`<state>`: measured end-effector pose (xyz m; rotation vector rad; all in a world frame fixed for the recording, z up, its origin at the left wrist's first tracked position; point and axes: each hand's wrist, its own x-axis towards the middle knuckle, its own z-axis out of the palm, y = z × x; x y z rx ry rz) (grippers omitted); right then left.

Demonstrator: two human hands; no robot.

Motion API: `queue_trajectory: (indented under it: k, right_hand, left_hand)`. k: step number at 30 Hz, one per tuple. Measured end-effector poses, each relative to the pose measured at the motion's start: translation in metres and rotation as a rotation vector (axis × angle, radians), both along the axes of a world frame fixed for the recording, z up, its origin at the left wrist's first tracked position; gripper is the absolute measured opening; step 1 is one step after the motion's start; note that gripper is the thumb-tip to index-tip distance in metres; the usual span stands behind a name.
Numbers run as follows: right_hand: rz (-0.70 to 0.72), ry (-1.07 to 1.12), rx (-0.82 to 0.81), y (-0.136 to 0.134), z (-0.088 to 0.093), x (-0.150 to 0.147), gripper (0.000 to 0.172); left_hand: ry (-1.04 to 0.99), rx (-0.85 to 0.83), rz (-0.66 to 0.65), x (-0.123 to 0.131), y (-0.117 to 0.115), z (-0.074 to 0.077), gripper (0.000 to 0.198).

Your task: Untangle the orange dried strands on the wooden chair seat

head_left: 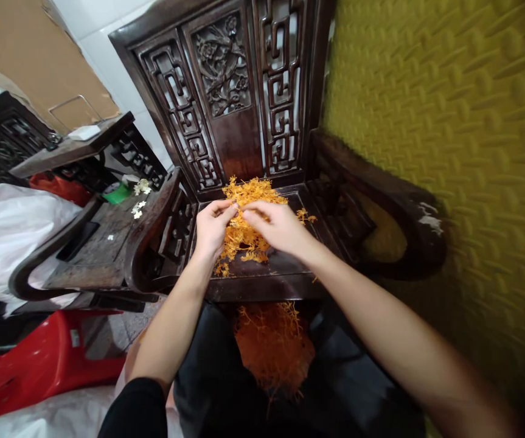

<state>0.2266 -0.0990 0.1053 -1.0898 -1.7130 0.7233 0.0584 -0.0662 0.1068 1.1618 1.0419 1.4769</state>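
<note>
A heap of orange, branching plastic-like sprigs lies on the seat of a dark carved wooden chair. Over its near side, my left hand has thumb and forefinger pinched together; whatever sits between them is too small to make out. Close beside it, my right hand bends its fingers inward, closed at the tips, with their contents hidden. Both sets of fingertips nearly meet above the heap. One loose orange sprig rests to the right of my right hand.
Between my legs, below the seat edge, an orange container holds thin orange stems. On a wooden side seat at left lie a green tape roll and pale flower pieces. A red plastic stool stands lower left; a yellow textured surface rises at right.
</note>
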Motion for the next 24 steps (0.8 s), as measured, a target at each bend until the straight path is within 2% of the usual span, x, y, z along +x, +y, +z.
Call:
queue_trajectory:
  k: [2,4,7,10,11,13,16,18,22,24]
  right_hand:
    - [-0.025,-0.174,0.069,-0.004,-0.001,-0.013,0.034]
    - [-0.055,-0.217,0.128,-0.006,-0.002,-0.02,0.024]
    - [-0.085,-0.125,0.259,-0.014,0.005,-0.02,0.022]
    - [-0.23,0.051,0.352,-0.026,0.019,-0.01,0.02]
    - [-0.272,0.112,0.341,-0.027,0.022,-0.005,0.019]
    - [-0.291,0.207,0.237,-0.022,0.021,0.005,0.014]
    - [-0.217,0.267,-0.016,-0.003,0.005,0.012,0.012]
    - [-0.134,0.217,-0.1,0.007,-0.007,0.01,0.014]
    - [0.006,0.01,-0.054,0.009,-0.019,-0.01,0.03]
    - [0.036,-0.031,-0.025,0.007,-0.02,-0.022,0.031]
  left_hand:
    - [0.036,0.043,0.036,0.006,-0.002,-0.001,0.022]
    - [0.073,0.055,0.053,0.008,-0.002,-0.001,0.02]
    - [0.131,0.078,0.116,0.001,0.008,0.0,0.014]
    - [0.047,0.01,0.259,-0.017,0.026,0.001,0.008]
    - [-0.015,-0.044,0.267,-0.024,0.03,0.001,0.009]
    - [-0.132,-0.135,0.202,-0.034,0.034,0.003,0.013]
    - [-0.238,-0.161,0.064,-0.04,0.028,0.008,0.018]
    - [-0.286,-0.159,0.021,-0.037,0.023,0.012,0.019]
    - [-0.324,-0.195,-0.021,-0.028,0.016,0.017,0.021]
    - [-0.313,-0.212,-0.034,-0.023,0.015,0.017,0.02]
